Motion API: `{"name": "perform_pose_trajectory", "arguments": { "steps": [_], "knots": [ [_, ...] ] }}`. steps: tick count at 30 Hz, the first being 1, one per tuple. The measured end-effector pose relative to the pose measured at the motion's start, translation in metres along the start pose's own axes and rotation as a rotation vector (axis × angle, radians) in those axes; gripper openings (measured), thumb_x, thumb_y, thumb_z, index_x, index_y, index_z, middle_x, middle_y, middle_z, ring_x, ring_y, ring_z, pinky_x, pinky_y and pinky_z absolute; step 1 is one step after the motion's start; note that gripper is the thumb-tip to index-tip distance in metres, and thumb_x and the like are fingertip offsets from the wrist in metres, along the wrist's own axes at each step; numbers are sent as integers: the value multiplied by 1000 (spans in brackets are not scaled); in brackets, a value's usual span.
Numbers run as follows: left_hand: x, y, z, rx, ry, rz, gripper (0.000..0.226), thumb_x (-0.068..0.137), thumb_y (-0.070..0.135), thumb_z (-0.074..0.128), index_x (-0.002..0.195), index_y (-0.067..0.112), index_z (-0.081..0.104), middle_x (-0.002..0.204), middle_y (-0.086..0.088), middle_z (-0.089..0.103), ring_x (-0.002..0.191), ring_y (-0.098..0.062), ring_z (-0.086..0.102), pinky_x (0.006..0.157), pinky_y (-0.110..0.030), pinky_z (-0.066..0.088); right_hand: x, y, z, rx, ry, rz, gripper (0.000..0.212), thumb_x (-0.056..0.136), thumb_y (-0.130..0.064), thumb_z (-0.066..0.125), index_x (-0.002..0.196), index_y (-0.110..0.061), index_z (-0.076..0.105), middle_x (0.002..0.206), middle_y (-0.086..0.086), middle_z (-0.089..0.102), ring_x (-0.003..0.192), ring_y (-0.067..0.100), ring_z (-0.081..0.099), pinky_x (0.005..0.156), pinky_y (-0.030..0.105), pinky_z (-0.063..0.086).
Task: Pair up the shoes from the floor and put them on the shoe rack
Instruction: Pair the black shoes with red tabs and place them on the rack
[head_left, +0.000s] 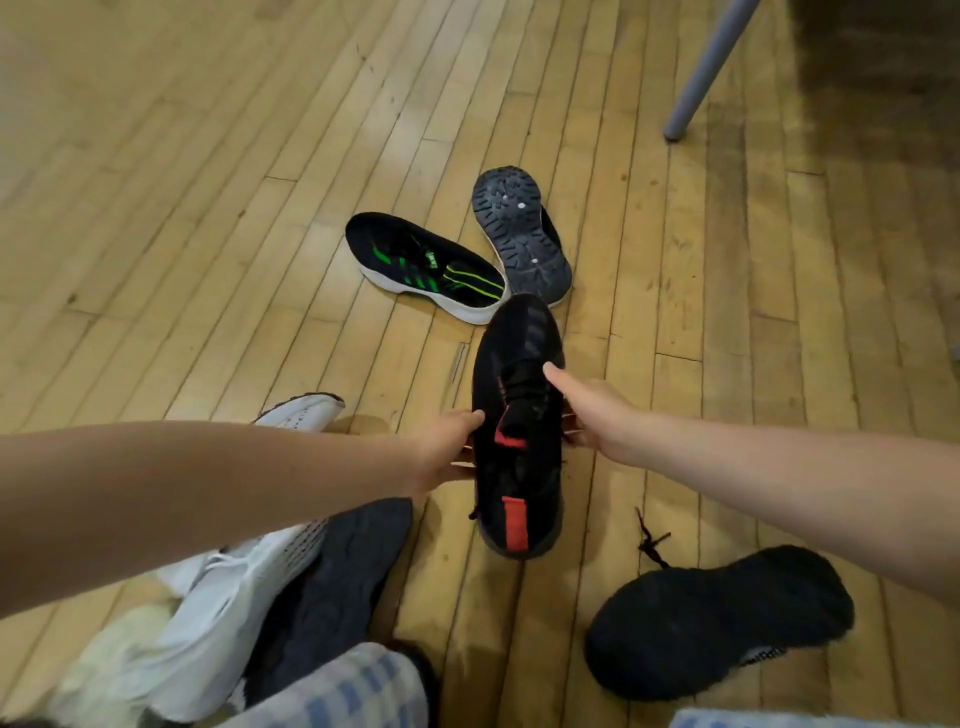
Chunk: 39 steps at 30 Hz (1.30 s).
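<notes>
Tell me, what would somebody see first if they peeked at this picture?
Probably the black shoe with red tabs in the middle, gripped from both sides by the left hand and the right hand. Next, the black shoe with bright green stripes lying on the wooden floor behind it, beside a grey shoe turned sole up.

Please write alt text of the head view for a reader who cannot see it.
Both hands, left and right, hold a black shoe with red tabs over a wooden floor. Beyond it lie a green-striped shoe and an upturned grey shoe.
</notes>
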<state>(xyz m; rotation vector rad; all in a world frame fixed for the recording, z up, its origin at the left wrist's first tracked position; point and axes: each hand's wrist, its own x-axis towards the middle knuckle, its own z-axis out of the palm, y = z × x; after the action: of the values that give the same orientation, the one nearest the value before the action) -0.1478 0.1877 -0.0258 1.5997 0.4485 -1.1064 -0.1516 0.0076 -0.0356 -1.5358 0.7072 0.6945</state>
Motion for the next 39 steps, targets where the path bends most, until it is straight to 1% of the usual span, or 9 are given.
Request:
{"name": "perform_pose_trajectory", "arguments": {
  "steps": [8, 12, 14, 21, 24, 28, 32, 36, 39],
  "knots": [
    [-22, -2, -96, 852, 203, 93, 39, 96, 45, 43, 128, 23, 52, 120, 2, 59, 113, -17, 54, 98, -31, 42, 38, -4, 29, -317, 89, -24, 55, 99, -43, 37, 140, -6, 42, 135, 10, 52, 113, 29, 53, 84, 31, 42],
    [-30, -43, -100, 1102, 139, 1, 55, 85, 61, 53, 124, 23, 57, 117, 1, 62, 108, -19, 56, 91, -30, 45, 50, 0, 30, -398, 194, 52, 62, 100, -44, 32, 144, -1, 35, 146, 16, 42, 130, 35, 44, 103, 36, 36],
    [-26, -51, -98, 1152, 108, -4, 58, 82, 59, 58, 127, 23, 54, 119, 0, 62, 107, -20, 57, 88, -31, 48, 52, -2, 29, -433, 211, 60, 61, 100, -44, 32, 144, -1, 35, 145, 16, 43, 129, 35, 45, 99, 33, 37],
    [-17, -22, -106, 1083, -36, -94, 61, 80, 61, 59, 117, 12, 59, 111, -6, 64, 104, -23, 59, 94, -38, 49, 42, -7, 19, -455, 159, 66, 59, 99, -45, 31, 142, -5, 38, 125, 11, 54, 93, 29, 53, 64, 29, 43],
    [-26, 15, -113, 704, 62, 93, 49, 85, 50, 60, 118, 14, 55, 105, -1, 63, 104, -21, 59, 87, -32, 49, 40, -12, 10, -466, 197, -35, 45, 96, -42, 32, 125, -10, 48, 108, 8, 52, 92, 26, 53, 75, 34, 47],
    [-42, 67, -128, 445, 305, 380, 38, 90, 42, 56, 113, 12, 56, 99, -1, 62, 98, -20, 60, 75, -22, 49, 26, -30, 7, -511, 291, -205, 37, 97, -33, 34, 127, -17, 49, 99, 5, 57, 79, 23, 53, 58, 27, 39],
    [-57, 74, -134, 409, 372, 509, 41, 90, 42, 57, 116, 10, 58, 100, -3, 64, 91, -12, 62, 70, -18, 48, 14, -45, 24, -434, 298, -321, 35, 97, -32, 38, 123, -15, 55, 105, 4, 63, 96, 23, 59, 80, 37, 50],
    [-61, 50, -139, 265, 503, 520, 44, 89, 46, 57, 118, 13, 57, 107, -4, 64, 99, -16, 61, 79, -23, 49, 3, -61, 56, -331, 125, -358, 36, 97, -37, 42, 120, -15, 56, 96, 1, 62, 89, 19, 59, 75, 36, 51],
    [-57, 37, -137, 145, 581, 556, 46, 87, 49, 57, 118, 16, 56, 109, -2, 64, 102, -16, 60, 89, -29, 49, -4, -82, 88, -172, -120, -95, 53, 95, -52, 38, 126, -11, 52, 107, 13, 62, 90, 26, 60, 70, 36, 50]
  ]
}}
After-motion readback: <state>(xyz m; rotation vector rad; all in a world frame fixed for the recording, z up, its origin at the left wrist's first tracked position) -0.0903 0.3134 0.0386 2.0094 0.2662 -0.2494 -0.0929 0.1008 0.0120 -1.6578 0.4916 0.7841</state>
